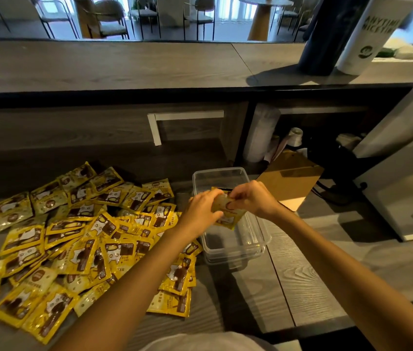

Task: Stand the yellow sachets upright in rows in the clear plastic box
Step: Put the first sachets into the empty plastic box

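Head view, looking down: both my bare hands meet over the clear rectangular plastic box (256, 239) on the grey wood-grain counter (309, 282). My left hand (201, 211) and right hand (253, 198) share a small bunch of yellow foil sachets (228, 216), each grip clamped on one upper end, left fingers on the left end, right fingers on the right. The held sachets hang roughly upright, their lower edge dipping below the box rim around the middle of its length; I cannot tell whether they touch the bottom. The far and near parts of the box show bare clear plastic, with no rows standing in them.

To the left of the box, a loose heap of yellow sachets with brown printing (78, 239) sprawls across the counter, overlapping and lying flat at all angles, its right edge just beside the box's left wall. A tan cardboard flap (291, 181) lies just beyond the box's far right corner. At the far side, a higher dark wooden ledge (114, 64) carries a tall dark cylinder (327, 34) and, just to its right, a white printed cylinder (370, 34). Chairs and a round table stand well beyond the ledge.
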